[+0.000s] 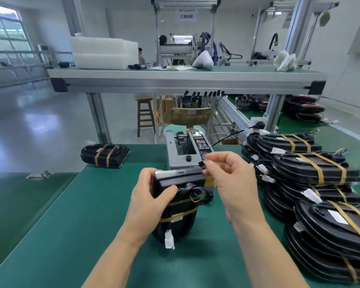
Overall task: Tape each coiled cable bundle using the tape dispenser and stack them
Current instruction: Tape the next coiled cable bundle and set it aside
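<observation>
A: Nearest first. Hands?
B: Left hand [150, 190] grips the top of a black cable bundle [179, 215], thumb on the near face, fingers curled over the left edge. The bundle stands on end on the green table [81, 215]. Two tan tape bands circle its middle, and a white connector [169, 240] hangs low on its near side.
A: Right?
B: Right hand [231, 175] has thumb and forefinger pinched on a small dark strip [202, 164]. That sits just above the bundle's top right corner, at the front of the tape dispenser [187, 150]. Tape or not, cannot tell.
A: Dispenser position?
B: Directly behind the bundle. Touching or just apart, cannot tell.
A: Further out?
B: Stack of taped bundles [312, 171] piled along the table's right side. One taped bundle [105, 155] lies flat at the far left corner. Beyond the table, a wooden stool [145, 115] and a chair back [190, 115] stand under a raised shelf [185, 80].
</observation>
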Demonstrator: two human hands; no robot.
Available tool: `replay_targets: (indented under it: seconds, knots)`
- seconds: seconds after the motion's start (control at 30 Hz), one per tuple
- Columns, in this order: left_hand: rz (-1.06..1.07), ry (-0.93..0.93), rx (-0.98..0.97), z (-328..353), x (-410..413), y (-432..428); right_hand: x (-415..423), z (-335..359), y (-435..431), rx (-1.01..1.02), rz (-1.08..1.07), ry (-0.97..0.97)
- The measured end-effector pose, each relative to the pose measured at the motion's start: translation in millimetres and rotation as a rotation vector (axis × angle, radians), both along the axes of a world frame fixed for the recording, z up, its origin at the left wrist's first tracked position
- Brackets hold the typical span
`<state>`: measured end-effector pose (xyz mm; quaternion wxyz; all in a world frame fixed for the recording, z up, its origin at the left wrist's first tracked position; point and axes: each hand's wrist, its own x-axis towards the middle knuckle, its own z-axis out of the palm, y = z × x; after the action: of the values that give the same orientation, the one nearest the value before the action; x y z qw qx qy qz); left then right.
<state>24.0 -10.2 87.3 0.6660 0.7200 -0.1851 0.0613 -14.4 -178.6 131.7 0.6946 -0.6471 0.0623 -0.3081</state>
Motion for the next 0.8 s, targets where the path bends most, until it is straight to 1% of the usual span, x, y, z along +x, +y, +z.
replay_targets:
  seconds: [0.07,0.13,0.27,0.33,0.47,0.63,0.73,0.8]
  knots:
    - [0.004,0.006,-0.002,0,2,3,6,-8,-16,-0.018,-0.098,0.059]
    - [0.015,-0.004,-0.02,-1,3,5,13,-23,-33,0.032,-0.134,0.171]
    - [0.129,-0.012,-0.116,-3,6,5,28,-60,-40,0.106,-0.079,0.468]
    - [0.208,-0.001,-0.178,-2,8,7,35,-74,-34,0.13,-0.053,0.545]
    - [0.269,0.019,-0.25,1,13,13,47,-83,-12,0.221,-0.013,0.546]
    - [0.274,0.021,-0.275,1,15,18,60,-77,8,0.401,-0.109,0.496]
    - [0.272,0.011,-0.281,0,16,19,66,-76,15,0.43,-0.165,0.452]
    - [0.269,0.009,-0.288,0,16,18,70,-76,18,0.415,-0.195,0.448]
